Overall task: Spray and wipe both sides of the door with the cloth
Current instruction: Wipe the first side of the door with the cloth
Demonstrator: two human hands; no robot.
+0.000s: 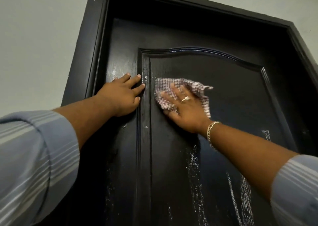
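Right hand [185, 105] spread flat, pressing one checked cloth [173, 91] against the raised centre panel of one black door [215, 91], high up near the panel's arched top. Left hand [123, 95] open and empty, fingers together, flat on the door's left strip just beside the panel edge. Two hands, two striped blue sleeves [34, 157]. One ring [185, 98] and one chain bracelet [211, 131] on the right. Wet streaks lower on the door. Pale wall [39, 36] around the dark frame [82, 57].

The one camera sits on my head, tilted upward at the door [197, 139]; it is close, within my arms' reach. Its wide lens takes in the frame's [96, 36] top corners.
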